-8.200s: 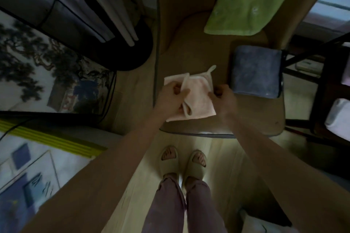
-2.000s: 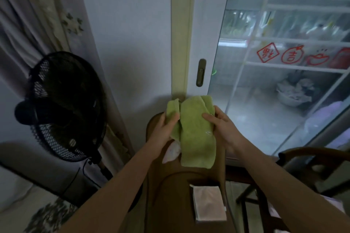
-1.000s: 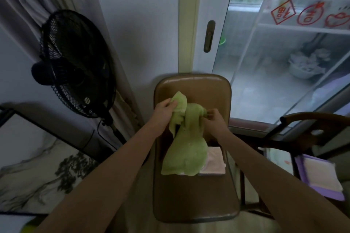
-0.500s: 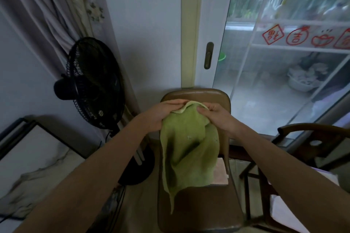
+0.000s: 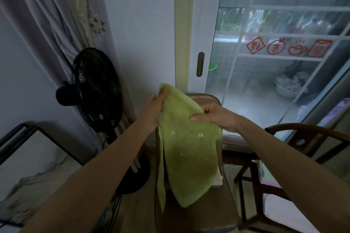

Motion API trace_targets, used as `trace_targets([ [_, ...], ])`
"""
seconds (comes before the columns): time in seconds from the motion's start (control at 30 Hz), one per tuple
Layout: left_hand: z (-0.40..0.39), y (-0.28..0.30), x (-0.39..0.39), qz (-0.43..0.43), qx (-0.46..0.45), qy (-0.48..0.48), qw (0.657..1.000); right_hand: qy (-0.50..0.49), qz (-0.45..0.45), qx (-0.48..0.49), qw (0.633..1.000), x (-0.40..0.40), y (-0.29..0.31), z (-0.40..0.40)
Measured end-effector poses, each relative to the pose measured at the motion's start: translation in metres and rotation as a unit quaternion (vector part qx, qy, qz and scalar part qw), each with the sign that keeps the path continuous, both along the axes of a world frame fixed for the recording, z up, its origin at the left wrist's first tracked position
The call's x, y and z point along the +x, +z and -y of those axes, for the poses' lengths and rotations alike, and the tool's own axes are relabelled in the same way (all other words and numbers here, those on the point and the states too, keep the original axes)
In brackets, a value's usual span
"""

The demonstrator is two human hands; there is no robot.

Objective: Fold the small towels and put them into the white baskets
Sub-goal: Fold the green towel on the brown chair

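Note:
A green small towel (image 5: 186,155) hangs in the air above the brown chair (image 5: 200,212). My left hand (image 5: 156,105) pinches its top left corner, raised high. My right hand (image 5: 216,114) grips the upper right edge a little lower, so the towel hangs slanted and partly bunched. A folded pink towel (image 5: 217,181) lies on the chair seat, mostly hidden behind the green one. No white basket is in view.
A black standing fan (image 5: 92,89) stands to the left by the curtain. A glass sliding door (image 5: 265,62) is behind the chair. A dark wooden armchair (image 5: 303,138) stands at the right. A framed picture (image 5: 28,157) leans at the lower left.
My hands have spread apart along the towel's top edge, the left rising and the right staying lower. The towel has opened out wider. Earlier it came off the chair back.

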State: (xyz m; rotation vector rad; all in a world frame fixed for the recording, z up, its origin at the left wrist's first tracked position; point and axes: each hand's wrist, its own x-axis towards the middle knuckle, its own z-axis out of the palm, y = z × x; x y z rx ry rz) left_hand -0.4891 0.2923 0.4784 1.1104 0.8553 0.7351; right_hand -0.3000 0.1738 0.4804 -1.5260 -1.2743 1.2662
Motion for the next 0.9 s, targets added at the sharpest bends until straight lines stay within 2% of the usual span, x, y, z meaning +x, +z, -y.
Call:
trace_targets([
  [0.1,-0.004,0.005,-0.004,0.035,-0.034,0.068,0.997,0.035,0.094,-0.055,0.993,0.008,0.004,0.020],
  [0.17,-0.008,0.005,-0.010,0.023,-0.040,0.109,0.993,0.025,0.166,-0.084,0.982,0.013,0.006,0.033],
  [0.23,-0.009,0.004,-0.014,0.000,-0.030,0.122,0.992,-0.052,0.248,-0.073,0.965,0.018,0.005,0.039],
  [0.3,-0.007,0.006,-0.016,-0.014,-0.018,0.131,0.991,-0.188,0.326,-0.029,0.926,0.023,0.007,0.041],
  [0.33,-0.006,0.007,-0.017,-0.019,-0.013,0.144,0.989,-0.248,0.319,-0.009,0.915,0.025,0.009,0.042],
  [0.4,-0.005,0.010,-0.022,-0.019,-0.010,0.183,0.983,-0.302,0.221,0.023,0.927,0.031,0.013,0.048],
  [0.5,0.000,0.012,-0.033,-0.017,-0.026,0.206,0.978,-0.284,0.106,0.056,0.951,0.033,0.014,0.066],
  [0.57,0.006,0.012,-0.037,-0.030,-0.028,0.198,0.979,-0.295,0.059,0.089,0.950,0.031,0.013,0.075],
  [0.7,0.022,0.014,-0.037,-0.056,-0.002,0.182,0.982,-0.354,-0.087,0.150,0.919,0.023,0.016,0.080],
  [0.8,0.037,0.023,-0.033,-0.062,0.039,0.177,0.982,-0.408,-0.131,0.178,0.886,0.013,0.029,0.078],
  [0.83,0.039,0.030,-0.031,-0.048,0.035,0.179,0.982,-0.421,-0.143,0.191,0.875,0.012,0.037,0.078],
  [0.9,0.038,0.045,-0.027,0.036,-0.013,0.151,0.988,-0.440,-0.193,0.235,0.845,0.013,0.056,0.078],
])
